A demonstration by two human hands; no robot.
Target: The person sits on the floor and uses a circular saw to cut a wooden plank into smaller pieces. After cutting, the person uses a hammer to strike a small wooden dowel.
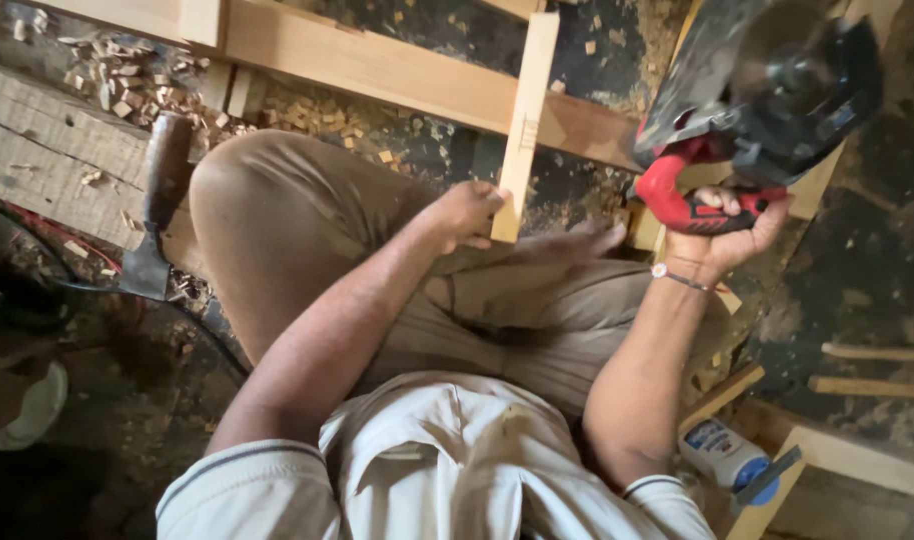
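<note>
My left hand (467, 213) grips the near end of a narrow pale wooden strip (525, 120), which runs away from me across a long wooden plank (377, 68). My right hand (722, 235) is closed on the red handle of a black-and-red circular saw (767, 85), held up at the right above the plank's end. I sit cross-legged in tan trousers, with a bare foot (577, 243) beside the strip's near end.
A hammer (157, 205) rests on grey boards at the left among wood chips (127, 80). A white-and-blue bottle (725, 455) lies at the lower right beside more wooden pieces (872, 385). The dark floor is littered with sawdust.
</note>
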